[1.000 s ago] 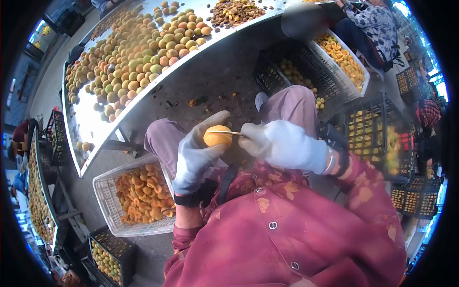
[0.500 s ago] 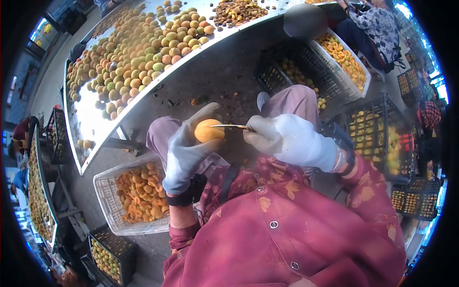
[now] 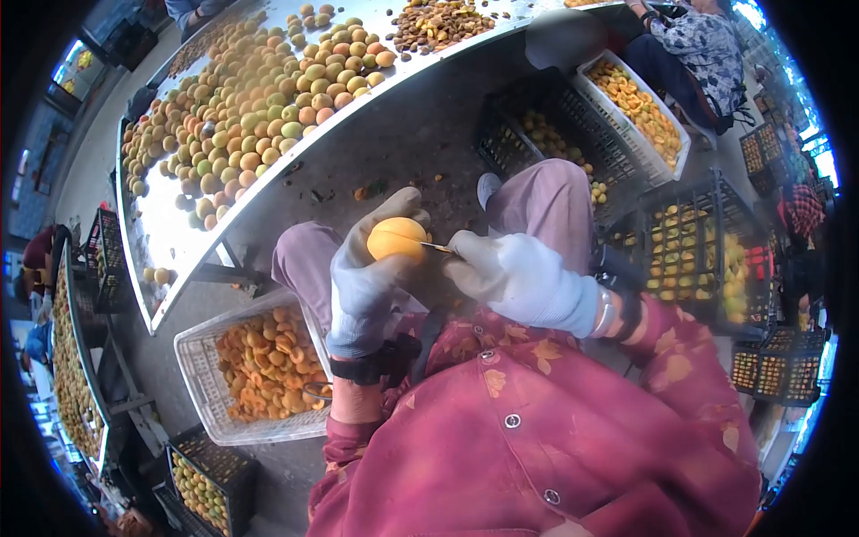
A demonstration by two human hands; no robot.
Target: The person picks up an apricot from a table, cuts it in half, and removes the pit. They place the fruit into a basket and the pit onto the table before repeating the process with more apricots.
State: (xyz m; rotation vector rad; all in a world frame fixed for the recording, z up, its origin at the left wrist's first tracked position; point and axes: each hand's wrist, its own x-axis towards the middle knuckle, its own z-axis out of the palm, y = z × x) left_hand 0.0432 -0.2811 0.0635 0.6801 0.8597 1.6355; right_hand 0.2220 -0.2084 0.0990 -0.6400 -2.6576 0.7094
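Note:
My gloved left hand [image 3: 365, 286] is closed round a yellow-orange apricot [image 3: 395, 238], held up over my lap. A dark line runs across the fruit's face. In my right hand [image 3: 501, 273], also gloved, is a small knife [image 3: 438, 247], its handle hidden in my fist. The short bit of blade that shows points left, with its tip right at the apricot's edge on the line. Below my left wrist stands a white plastic crate [image 3: 199, 380] with halved, pitted apricots [image 3: 268, 358] in it.
Whole apricots [image 3: 242, 125] cover the metal table [image 3: 165, 215] ahead, with a heap of pits [image 3: 438, 25] at its far side. Black crates [image 3: 716, 242] of fruit stand right. Another white crate [image 3: 673, 170] holds halves near a seated person [image 3: 693, 63].
The apricot has turned in my left hand, and a dark line now shows across it. The knife lies lower, with less of its blade showing. Both hands have shifted slightly.

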